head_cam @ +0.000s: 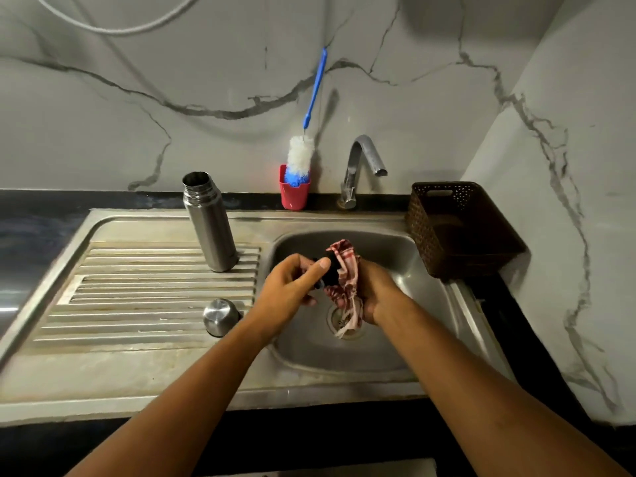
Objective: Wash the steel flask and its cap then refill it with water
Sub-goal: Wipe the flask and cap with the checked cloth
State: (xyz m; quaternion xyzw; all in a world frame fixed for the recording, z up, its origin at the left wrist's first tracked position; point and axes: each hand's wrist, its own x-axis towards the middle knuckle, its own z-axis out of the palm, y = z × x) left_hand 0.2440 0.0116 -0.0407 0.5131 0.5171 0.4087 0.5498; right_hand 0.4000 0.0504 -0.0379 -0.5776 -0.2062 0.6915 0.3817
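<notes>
The dark worktop (41,215) carries a steel sink unit, with its ribbed drainboard (137,290) on the left and its basin (395,339) on the right. A brown perforated basket (457,232) sits at the basin's right rim. The steel flask (210,225) stands upright on the far part of the drainboard, its mouth uncovered. A bottle brush (301,160) with a blue handle stands head-down in a red holder (294,196) against the wall, just left of the tap (361,163).

Both hands are over the basin, above the drain. The left hand (285,294) has its grip closed around a small black stopper (332,275), thumb on top. The right hand (375,294) has its grip clenched on a red-checked cloth (344,266), which is bunched against the stopper and trails down toward the drain. The domed steel cap (220,316) rests on the drainboard's near edge, beside the basin and apart from the flask.
</notes>
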